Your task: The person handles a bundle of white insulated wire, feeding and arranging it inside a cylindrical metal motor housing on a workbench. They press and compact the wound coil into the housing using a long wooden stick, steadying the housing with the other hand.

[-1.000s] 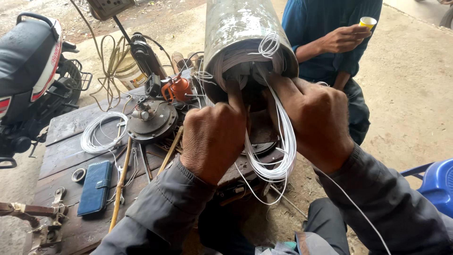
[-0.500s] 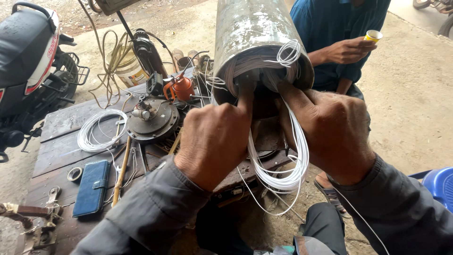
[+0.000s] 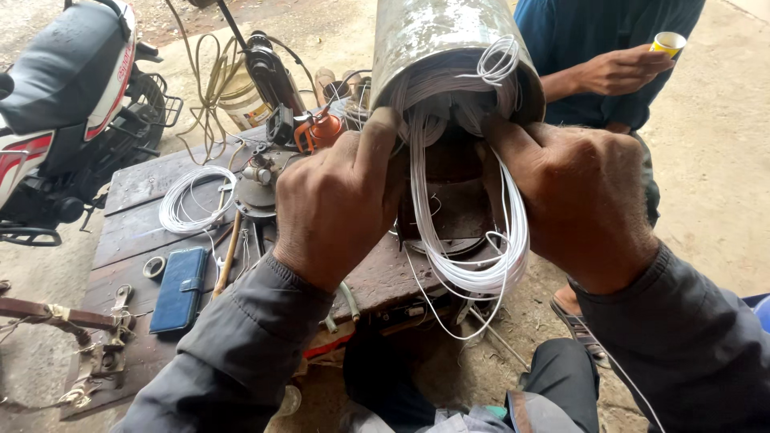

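White wire (image 3: pixel 473 240) hangs in loops from the metal tube (image 3: pixel 433 40). Left hand (image 3: pixel 337 200) and right hand (image 3: pixel 581 196) pinch it with fingers pressed together. A hard tug could tangle or snap it.

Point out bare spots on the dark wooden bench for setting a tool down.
Bare planks between the loose white wire coil and the scooter; another strip beside the blue phone case. Crowded around the round metal motor cover and orange tool.

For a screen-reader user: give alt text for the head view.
Two hands, left hand and right hand, press white wire loops at the open end of a metal cylinder above a cluttered wooden table.
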`<state>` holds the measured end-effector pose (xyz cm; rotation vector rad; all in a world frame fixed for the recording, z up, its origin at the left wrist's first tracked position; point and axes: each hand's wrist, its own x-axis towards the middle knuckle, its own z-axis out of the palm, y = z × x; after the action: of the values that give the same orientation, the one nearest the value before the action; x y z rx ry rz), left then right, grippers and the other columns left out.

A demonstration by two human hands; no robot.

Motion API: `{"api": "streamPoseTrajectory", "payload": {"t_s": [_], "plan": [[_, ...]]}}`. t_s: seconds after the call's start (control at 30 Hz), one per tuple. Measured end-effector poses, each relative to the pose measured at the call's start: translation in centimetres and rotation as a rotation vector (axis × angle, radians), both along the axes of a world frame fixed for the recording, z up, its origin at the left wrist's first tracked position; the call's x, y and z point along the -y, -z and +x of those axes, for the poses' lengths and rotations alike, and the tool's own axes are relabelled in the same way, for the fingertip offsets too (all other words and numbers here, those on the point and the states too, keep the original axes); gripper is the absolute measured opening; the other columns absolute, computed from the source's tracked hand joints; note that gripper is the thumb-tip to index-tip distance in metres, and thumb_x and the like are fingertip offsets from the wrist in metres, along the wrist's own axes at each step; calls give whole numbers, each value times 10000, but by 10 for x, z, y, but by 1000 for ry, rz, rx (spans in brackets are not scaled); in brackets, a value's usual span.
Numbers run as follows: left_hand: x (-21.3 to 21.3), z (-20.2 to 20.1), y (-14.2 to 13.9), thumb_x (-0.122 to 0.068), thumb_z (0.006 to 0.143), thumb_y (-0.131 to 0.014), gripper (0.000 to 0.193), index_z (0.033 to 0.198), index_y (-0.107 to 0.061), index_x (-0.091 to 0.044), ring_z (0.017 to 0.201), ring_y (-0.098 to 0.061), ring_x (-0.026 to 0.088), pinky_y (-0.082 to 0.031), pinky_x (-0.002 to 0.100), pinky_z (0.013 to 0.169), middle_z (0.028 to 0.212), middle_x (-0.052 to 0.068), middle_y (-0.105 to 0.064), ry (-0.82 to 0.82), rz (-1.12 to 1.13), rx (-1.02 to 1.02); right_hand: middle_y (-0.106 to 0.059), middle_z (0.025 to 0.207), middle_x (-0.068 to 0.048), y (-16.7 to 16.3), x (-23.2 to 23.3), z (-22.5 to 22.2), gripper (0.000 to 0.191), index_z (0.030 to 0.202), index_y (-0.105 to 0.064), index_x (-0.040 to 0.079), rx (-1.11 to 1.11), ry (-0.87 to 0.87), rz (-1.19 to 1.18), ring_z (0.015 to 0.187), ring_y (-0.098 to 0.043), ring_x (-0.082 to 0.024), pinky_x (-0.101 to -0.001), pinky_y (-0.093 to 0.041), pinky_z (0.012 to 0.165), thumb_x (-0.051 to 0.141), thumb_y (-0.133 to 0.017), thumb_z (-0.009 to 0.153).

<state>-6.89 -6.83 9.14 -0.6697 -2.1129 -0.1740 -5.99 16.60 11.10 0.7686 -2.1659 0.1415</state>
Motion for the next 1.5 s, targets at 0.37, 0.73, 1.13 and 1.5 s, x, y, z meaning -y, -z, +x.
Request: {"api": "streamPoseTrajectory", "payload": {"t_s": [0.37,0.73,1.13,1.5], "plan": [[-4,-26,-13,-228,1132,-580,152,1019,-660,-165,512,-442,34,-376,257,421,751,-49,-582,-84,-116,-286,-696,766,-118,1,-1,4,298,1248,-725,66,8,47,34,646,-709,-284,-409,-525,528,265,-705,1026],[-9,20,-22,-103,946,-660,364,1296,-722,-177,540,-562,99,-466,258,433,1158,92,-668,33,-295,-114,-678,758,-110,-1,2,7,300,1096,-709,36,60,34,4,668,-711,-279,-398,-530,554,325,-717,1015],[-15,-7,-68,-176,899,-638,115,965,-720,-127,585,-732,204,-545,352,428,899,110,-697,112,-598,98,-660,710,-100,-5,7,3,301,1123,-707,37,30,70,-9,619,-694,-271,-385,-507,492,291,-717,962],[-22,-21,-56,-159,891,-630,80,907,-684,-102,628,-748,269,-569,406,481,674,93,-721,145,-447,310,-679,743,-102,-16,7,13,400,1323,-675,38,164,-1,-59,599,-679,-243,-381,-492,502,218,-725,970]]}}
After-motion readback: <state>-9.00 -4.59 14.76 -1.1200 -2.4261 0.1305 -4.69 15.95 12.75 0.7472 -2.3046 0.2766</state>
